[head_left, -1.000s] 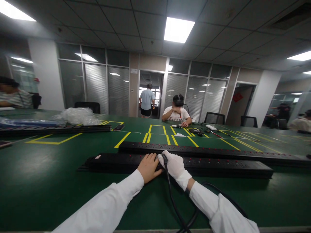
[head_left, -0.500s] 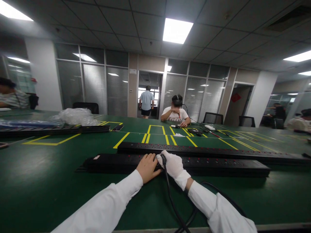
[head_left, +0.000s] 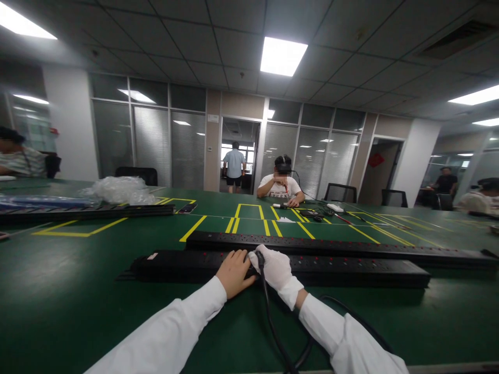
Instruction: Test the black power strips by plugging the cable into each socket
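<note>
A long black power strip [head_left: 358, 266] with red-marked sockets lies across the green table in front of me. My left hand [head_left: 235, 272], ungloved, grips it near its middle, fingers over the top and thumb at the near side. My right hand [head_left: 276, 267], in a white glove, is closed round a black plug [head_left: 260, 258] held against the strip's top. The hands hide the socket there, so how deep the plug sits cannot be seen. From the plug a black cable [head_left: 268, 317] runs down towards me. Just behind lies a second black power strip [head_left: 331, 245].
Clear plastic wrap [head_left: 119, 190] and more dark strips [head_left: 128, 210] lie at the left, near a phone [head_left: 188, 208]. Yellow tape [head_left: 249, 205] marks the table [head_left: 78, 291]. Opposite sits a person [head_left: 283, 184] among cables and small devices; another person [head_left: 234, 163] stands in the doorway.
Both hands stay on the strip and plug in nearly the same pose. The view has shifted slightly. The seated person's hand by the face has moved a little.
</note>
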### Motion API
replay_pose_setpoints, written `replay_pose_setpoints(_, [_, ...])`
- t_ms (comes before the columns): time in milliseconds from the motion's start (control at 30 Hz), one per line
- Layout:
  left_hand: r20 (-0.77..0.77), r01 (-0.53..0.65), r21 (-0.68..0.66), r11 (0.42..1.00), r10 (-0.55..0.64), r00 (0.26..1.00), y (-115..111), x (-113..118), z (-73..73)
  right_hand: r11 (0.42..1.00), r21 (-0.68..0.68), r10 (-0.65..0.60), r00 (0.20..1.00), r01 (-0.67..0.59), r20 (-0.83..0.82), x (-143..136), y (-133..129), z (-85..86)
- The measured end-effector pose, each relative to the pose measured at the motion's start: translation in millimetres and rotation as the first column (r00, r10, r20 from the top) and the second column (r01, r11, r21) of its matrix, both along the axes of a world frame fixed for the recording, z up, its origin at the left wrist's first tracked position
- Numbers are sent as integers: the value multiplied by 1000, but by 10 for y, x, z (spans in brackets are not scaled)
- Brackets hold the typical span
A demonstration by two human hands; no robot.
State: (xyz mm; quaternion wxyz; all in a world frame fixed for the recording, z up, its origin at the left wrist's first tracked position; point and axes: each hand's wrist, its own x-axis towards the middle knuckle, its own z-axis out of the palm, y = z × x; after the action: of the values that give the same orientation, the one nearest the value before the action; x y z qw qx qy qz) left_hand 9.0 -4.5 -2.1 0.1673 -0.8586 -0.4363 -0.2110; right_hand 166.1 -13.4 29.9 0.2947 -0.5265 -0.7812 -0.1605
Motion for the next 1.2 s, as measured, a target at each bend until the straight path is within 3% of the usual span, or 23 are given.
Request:
replay_pose_setpoints(300, [-6, 7, -23, 1000, -7, 1000, -15, -6, 27, 995, 72, 65, 998, -66, 22, 20, -15, 4])
replay_pose_setpoints(467, [-6, 4, -13, 1000, -4, 1000, -28, -6, 43, 990, 126, 46, 992, -61, 116, 22, -1, 42])
replay_pose_setpoints(633, [-12, -3, -8, 1000, 3, 1000, -20, 1, 27, 994, 105, -16, 989, 1, 145, -5, 32, 57])
replay_pose_setpoints(900, [18, -7, -7, 1000, 7, 1000, -43, 2, 43, 1000, 19, -5, 992, 2, 128, -4, 14, 56])
replay_pose_setpoints(1200, [-19, -6, -14, 1000, 6, 1000, -27, -3, 41, 1000, 26, 11, 995, -14, 102, 10, 34, 14])
